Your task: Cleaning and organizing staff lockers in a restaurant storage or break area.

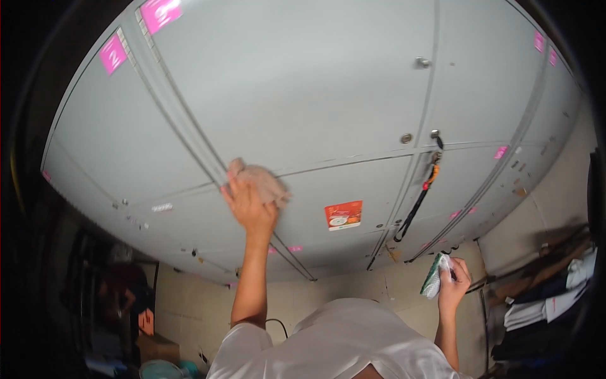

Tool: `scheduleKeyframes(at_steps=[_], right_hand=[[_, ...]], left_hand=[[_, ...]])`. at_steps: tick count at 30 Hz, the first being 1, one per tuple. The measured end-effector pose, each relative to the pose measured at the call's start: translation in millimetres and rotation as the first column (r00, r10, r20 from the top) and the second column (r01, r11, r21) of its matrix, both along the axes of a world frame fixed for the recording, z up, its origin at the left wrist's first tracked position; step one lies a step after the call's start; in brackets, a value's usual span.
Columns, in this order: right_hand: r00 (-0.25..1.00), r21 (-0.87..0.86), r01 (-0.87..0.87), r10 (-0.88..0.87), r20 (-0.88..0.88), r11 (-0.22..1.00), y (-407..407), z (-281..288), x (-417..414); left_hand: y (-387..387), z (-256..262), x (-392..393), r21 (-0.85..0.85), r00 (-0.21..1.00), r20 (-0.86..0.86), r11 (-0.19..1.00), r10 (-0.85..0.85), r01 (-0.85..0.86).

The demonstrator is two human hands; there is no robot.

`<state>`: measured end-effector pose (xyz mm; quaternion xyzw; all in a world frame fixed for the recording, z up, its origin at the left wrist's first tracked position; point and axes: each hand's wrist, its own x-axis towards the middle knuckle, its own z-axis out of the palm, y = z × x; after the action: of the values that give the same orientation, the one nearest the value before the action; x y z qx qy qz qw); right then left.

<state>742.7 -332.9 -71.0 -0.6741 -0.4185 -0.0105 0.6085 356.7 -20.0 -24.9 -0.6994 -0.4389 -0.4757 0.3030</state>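
A bank of grey metal lockers (303,94) fills the view before me. My left hand (248,203) presses a pinkish-beige cloth (265,184) flat against the locker front, by the seam between door columns; the cloth's edge is blurred. At the lower right, my right hand (454,282) holds a sponge (433,279) with a green side and a pale mesh-like side, apart from the lockers. A red and orange sticker (344,215) is on a door right of the cloth. A black strap with orange and red parts (421,199) hangs from a locker's lock (435,134).
Clothes (544,298) hang or lie along the right wall. At the lower left are a cardboard box (158,349), a light teal basin (161,369) and dark racks of items. Pink number labels (113,54) mark the locker doors. Tiled floor (189,303) shows below the lockers.
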Motion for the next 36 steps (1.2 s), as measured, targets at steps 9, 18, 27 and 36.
scheduleKeyframes(at_steps=[9, 18, 27, 36], right_hand=[[0.99, -0.01, 0.065, -0.065, -0.127, 0.998, -16, -9, 11], [0.991, 0.021, -0.067, 0.069, -0.118, 0.998, 18, -27, 31], [0.928, -0.044, -0.365, 0.368, 0.057, 0.93, 64, -41, 70], [0.869, -0.088, -0.484, 0.49, 0.069, 0.871, 64, -36, 115]], left_hand=[[1, 37, 134, 0.159, 0.942, -0.116, 0.93, -0.316, 0.331], [-29, 121, 274, 0.065, 0.839, -0.344, 0.88, -0.422, 0.47], [-14, 41, 184, 0.115, 0.919, -0.311, 0.95, -0.241, 0.289], [-8, 97, 92, 0.194, 0.903, 0.429, 0.973, 0.032, -0.127]])
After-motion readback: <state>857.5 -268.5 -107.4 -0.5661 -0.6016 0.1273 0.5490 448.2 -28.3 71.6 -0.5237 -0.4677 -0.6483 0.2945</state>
